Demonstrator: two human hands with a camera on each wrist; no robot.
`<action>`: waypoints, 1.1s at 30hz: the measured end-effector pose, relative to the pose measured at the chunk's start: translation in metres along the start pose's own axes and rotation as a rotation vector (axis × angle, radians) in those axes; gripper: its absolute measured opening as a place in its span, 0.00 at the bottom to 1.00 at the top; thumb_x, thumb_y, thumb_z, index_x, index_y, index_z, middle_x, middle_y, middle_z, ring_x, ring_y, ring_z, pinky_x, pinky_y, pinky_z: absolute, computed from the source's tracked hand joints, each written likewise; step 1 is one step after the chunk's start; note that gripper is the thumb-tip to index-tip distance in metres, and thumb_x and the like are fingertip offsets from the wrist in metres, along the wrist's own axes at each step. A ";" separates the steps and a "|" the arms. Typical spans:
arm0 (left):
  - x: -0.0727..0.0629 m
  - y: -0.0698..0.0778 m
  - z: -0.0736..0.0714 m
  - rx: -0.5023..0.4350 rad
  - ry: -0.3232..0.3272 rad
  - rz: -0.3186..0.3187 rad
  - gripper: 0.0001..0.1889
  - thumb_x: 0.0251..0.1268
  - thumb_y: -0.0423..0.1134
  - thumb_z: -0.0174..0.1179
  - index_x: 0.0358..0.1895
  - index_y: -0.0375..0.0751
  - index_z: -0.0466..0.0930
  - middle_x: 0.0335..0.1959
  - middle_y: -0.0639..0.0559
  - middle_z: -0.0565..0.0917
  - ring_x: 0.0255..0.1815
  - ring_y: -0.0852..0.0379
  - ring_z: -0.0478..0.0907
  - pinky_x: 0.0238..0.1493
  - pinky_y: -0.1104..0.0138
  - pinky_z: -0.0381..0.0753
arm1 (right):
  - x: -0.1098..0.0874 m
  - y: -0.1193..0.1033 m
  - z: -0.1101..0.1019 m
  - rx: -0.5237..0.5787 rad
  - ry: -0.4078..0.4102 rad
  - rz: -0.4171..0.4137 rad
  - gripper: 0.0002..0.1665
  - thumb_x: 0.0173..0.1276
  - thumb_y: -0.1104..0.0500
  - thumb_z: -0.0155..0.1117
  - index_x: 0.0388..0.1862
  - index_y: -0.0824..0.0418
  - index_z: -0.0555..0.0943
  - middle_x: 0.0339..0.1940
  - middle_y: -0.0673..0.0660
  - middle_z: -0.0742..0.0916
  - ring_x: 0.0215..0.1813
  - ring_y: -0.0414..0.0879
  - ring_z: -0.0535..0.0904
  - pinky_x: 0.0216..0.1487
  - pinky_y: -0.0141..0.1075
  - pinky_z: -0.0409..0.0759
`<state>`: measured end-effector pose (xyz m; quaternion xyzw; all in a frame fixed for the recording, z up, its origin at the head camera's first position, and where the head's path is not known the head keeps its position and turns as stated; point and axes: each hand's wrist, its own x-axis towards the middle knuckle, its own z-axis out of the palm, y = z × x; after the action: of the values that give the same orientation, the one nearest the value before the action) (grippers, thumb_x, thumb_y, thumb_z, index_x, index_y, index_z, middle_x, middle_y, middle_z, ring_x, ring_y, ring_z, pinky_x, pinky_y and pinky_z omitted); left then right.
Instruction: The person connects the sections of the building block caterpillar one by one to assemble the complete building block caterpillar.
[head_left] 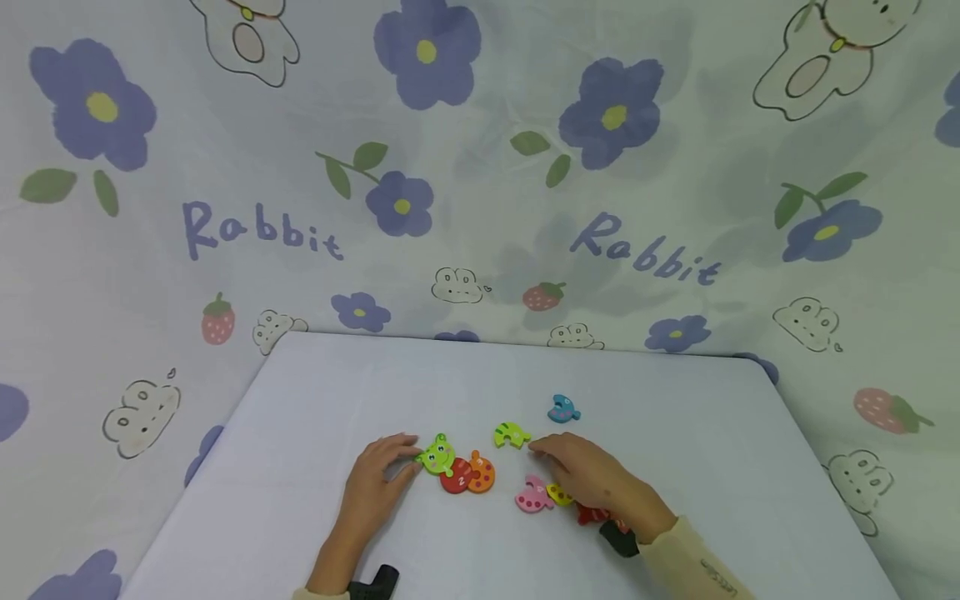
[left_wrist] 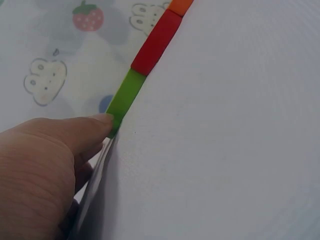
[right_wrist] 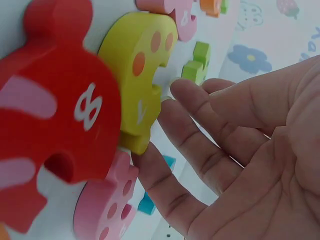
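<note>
Right hand [head_left: 592, 471] empty, fingers loosely bent near a yellow piece [right_wrist: 134, 85]; left hand [head_left: 375, 483] unclenched, thumb against green piece [head_left: 438, 457].

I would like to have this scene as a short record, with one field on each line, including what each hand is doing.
Left hand: thumb touches the green face piece
Touching row: green face piece, red piece numbered 2, orange piece
Right hand: holds nothing; fingertips near the light green piece
Farthest from the person: blue piece
Seen closely by right wrist camera: red piece numbered 8, yellow piece
Surface: white tabletop
Backdrop: floral cloth reading "Rabbit" twice
</note>
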<state>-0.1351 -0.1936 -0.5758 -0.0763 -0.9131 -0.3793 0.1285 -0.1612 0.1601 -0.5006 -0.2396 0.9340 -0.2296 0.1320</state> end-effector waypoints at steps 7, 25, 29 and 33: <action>0.000 0.000 -0.001 -0.001 -0.009 -0.013 0.14 0.63 0.35 0.76 0.51 0.50 0.89 0.62 0.59 0.85 0.70 0.50 0.75 0.71 0.47 0.72 | -0.008 0.010 -0.005 0.056 -0.010 0.037 0.20 0.81 0.62 0.60 0.68 0.58 0.81 0.62 0.51 0.85 0.69 0.53 0.78 0.71 0.55 0.75; 0.001 0.001 -0.002 0.000 -0.016 -0.012 0.15 0.63 0.35 0.76 0.52 0.49 0.89 0.62 0.57 0.84 0.70 0.49 0.75 0.71 0.46 0.71 | -0.026 0.038 -0.011 0.167 0.057 0.099 0.20 0.81 0.64 0.58 0.68 0.59 0.81 0.59 0.51 0.87 0.67 0.54 0.80 0.70 0.56 0.76; 0.001 0.000 -0.001 0.003 -0.018 -0.009 0.15 0.63 0.35 0.76 0.52 0.50 0.89 0.62 0.56 0.84 0.70 0.49 0.75 0.71 0.45 0.71 | -0.031 0.043 -0.013 0.189 0.081 0.124 0.20 0.81 0.65 0.57 0.68 0.58 0.81 0.57 0.49 0.88 0.65 0.53 0.81 0.69 0.55 0.77; 0.002 -0.001 -0.002 0.003 -0.021 -0.016 0.15 0.63 0.35 0.76 0.52 0.51 0.89 0.63 0.57 0.84 0.70 0.49 0.74 0.71 0.45 0.71 | -0.035 0.049 -0.013 0.192 0.109 0.137 0.20 0.80 0.66 0.58 0.67 0.58 0.82 0.54 0.47 0.88 0.63 0.51 0.82 0.67 0.54 0.79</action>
<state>-0.1368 -0.1954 -0.5745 -0.0726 -0.9156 -0.3781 0.1162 -0.1550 0.2208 -0.5081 -0.1484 0.9278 -0.3211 0.1186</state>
